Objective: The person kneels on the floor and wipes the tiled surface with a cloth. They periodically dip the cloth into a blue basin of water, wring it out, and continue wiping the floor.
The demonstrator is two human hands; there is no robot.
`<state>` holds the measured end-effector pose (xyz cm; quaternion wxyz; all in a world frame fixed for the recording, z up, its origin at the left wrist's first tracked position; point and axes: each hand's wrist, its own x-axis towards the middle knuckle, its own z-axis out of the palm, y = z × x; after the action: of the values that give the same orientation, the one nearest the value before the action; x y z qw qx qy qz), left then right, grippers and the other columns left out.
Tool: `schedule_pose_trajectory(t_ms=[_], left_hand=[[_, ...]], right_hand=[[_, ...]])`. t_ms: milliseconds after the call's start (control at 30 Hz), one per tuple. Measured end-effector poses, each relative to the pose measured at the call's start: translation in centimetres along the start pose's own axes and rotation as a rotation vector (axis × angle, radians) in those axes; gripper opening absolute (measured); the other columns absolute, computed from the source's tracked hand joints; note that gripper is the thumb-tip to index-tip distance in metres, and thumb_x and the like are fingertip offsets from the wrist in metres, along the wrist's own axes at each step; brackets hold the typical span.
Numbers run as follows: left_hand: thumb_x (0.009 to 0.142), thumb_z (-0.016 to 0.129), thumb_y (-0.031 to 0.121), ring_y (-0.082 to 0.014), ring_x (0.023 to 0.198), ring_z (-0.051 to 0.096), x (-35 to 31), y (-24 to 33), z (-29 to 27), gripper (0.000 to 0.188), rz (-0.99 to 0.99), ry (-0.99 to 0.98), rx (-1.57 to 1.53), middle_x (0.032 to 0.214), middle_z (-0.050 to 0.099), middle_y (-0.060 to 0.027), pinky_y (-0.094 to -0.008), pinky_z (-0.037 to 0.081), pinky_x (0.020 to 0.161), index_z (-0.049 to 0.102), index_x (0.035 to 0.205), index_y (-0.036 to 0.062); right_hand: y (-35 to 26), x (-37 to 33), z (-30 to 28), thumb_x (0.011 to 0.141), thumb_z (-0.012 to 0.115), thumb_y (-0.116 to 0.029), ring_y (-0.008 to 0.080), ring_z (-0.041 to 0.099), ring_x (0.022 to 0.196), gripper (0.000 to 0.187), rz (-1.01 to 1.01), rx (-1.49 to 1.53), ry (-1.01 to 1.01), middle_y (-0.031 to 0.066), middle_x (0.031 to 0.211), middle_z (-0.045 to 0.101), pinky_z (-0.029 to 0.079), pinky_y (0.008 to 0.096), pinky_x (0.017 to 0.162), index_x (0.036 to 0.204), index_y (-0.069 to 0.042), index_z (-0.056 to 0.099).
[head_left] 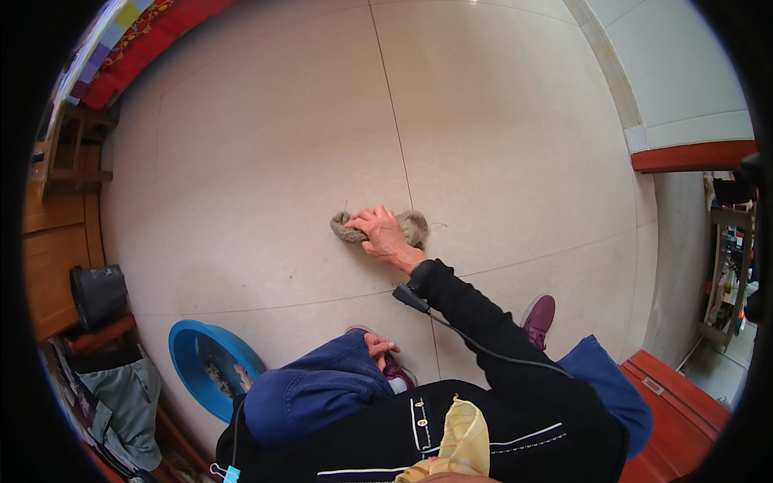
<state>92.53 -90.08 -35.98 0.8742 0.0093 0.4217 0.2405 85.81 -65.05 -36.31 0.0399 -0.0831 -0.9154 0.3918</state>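
In the head view, the right hand (388, 238) is resting palm down on a crumpled grey-brown fabric cloth (414, 229), fingers bending over it; whether they are pinching the fabric I cannot tell. The cloth is lying on the glossy beige tiled floor (266, 153), covering part of the dark lengthwise seam, just beyond the crosswise seam. The left hand (380, 348) is hanging beside the knee, fingers loosely apart. Beyond the cloth, floor is stretching well away toward the far edge, with wide room on both sides. To the left, brown wooden drawers (60, 262) are bounding the floor; to the right, a pale panelled surface (684, 68) is edging it. Nearer the person, room is narrowing: a round blue plastic basin (179, 346) is standing by the left leg, a maroon shoe (539, 320) is planted on the right, and a glossy red wooden panel (672, 414) is filling the lower right.
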Motion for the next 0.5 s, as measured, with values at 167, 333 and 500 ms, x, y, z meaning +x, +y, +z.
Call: schedule_pose_trajectory(t_ms=[167, 333, 500], left_hand=[[0.104, 0.041, 0.040, -0.0158, 0.060, 0.064, 0.0, -0.1, -0.3, 0.048, 0.013, -0.034, 0.007, 0.068, 0.068, -0.0093, -0.0277, 0.051, 0.061, 0.049, 0.137, 0.0050], [0.104, 0.042, 0.038, -0.0170, 0.059, 0.064, -0.2, 0.1, 0.0, 0.046, 0.018, -0.026, -0.033, 0.067, 0.068, -0.0091, -0.0286, 0.053, 0.060, 0.049, 0.135, 0.0049], [0.104, 0.043, 0.039, -0.0169, 0.058, 0.064, -0.6, 0.4, 0.2, 0.048, 0.005, 0.002, -0.042, 0.067, 0.068, -0.0102, -0.0283, 0.051, 0.059, 0.050, 0.135, 0.0037]], right_hand=[[3.9, -0.6, -5.3, 0.071, 0.059, -0.006, 0.0392, 0.060, 0.100, 0.041, 0.204, 0.336, 0.214, 0.0153, 0.109, 0.066, 0.050, 0.0433, 0.089, 0.111, -0.011, 0.066], [7.7, -1.5, -9.6, 0.071, 0.066, -0.013, 0.0317, 0.048, 0.121, 0.051, 0.392, -0.178, 0.382, 0.0048, 0.128, 0.059, 0.036, 0.0455, 0.104, 0.121, -0.012, 0.063], [3.6, -7.9, -3.9, 0.062, 0.071, -0.005, 0.0306, 0.049, 0.119, 0.061, 0.065, -0.243, 0.246, 0.0048, 0.130, 0.057, 0.038, 0.0441, 0.099, 0.121, -0.016, 0.061]])
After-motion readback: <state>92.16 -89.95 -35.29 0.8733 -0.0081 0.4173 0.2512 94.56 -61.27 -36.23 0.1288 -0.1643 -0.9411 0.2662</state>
